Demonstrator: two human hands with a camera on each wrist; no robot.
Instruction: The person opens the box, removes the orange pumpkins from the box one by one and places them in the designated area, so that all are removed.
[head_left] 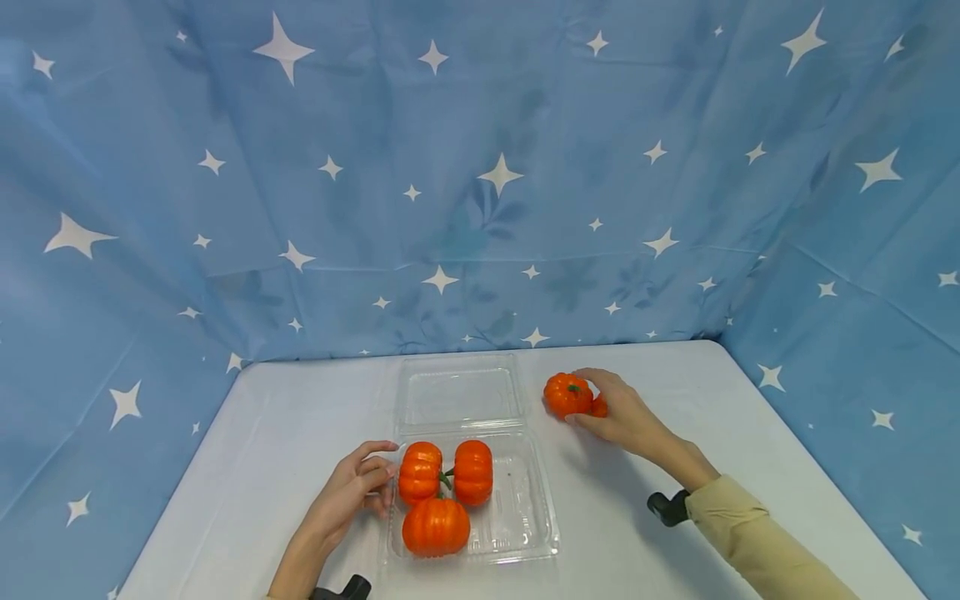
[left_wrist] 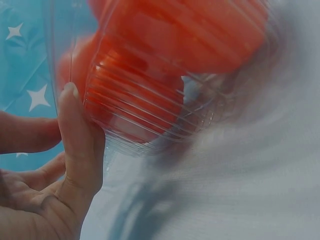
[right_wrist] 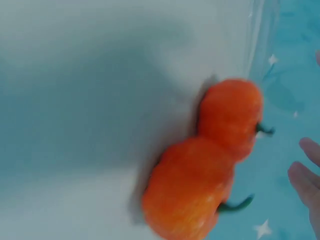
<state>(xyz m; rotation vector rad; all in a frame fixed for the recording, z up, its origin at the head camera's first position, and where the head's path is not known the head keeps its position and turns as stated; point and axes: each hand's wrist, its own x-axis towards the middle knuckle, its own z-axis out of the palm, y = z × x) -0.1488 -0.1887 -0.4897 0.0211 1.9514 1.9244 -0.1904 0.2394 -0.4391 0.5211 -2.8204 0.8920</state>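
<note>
A clear plastic clamshell box (head_left: 517, 500) lies unfolded on the table, its lid (head_left: 459, 396) flat behind the base. Three small orange pumpkins sit in the left part of the base: one at the left (head_left: 420, 472), one to its right (head_left: 473, 472) and one in front (head_left: 437, 527). My left hand (head_left: 352, 487) touches the base's left side, fingers loosely bent. Over on the right, my right hand (head_left: 618, 412) reaches around two more pumpkins, a bigger one (head_left: 567, 395) and a smaller one (right_wrist: 231, 117). In the right wrist view, its visible fingertips (right_wrist: 303, 181) stand apart from both.
The white table (head_left: 300, 417) carries the box and the pumpkins. A blue curtain (head_left: 480, 208) with white stars hangs behind it and along both sides. A dark device (head_left: 669, 507) is strapped at my right wrist, another (head_left: 345, 588) at the left.
</note>
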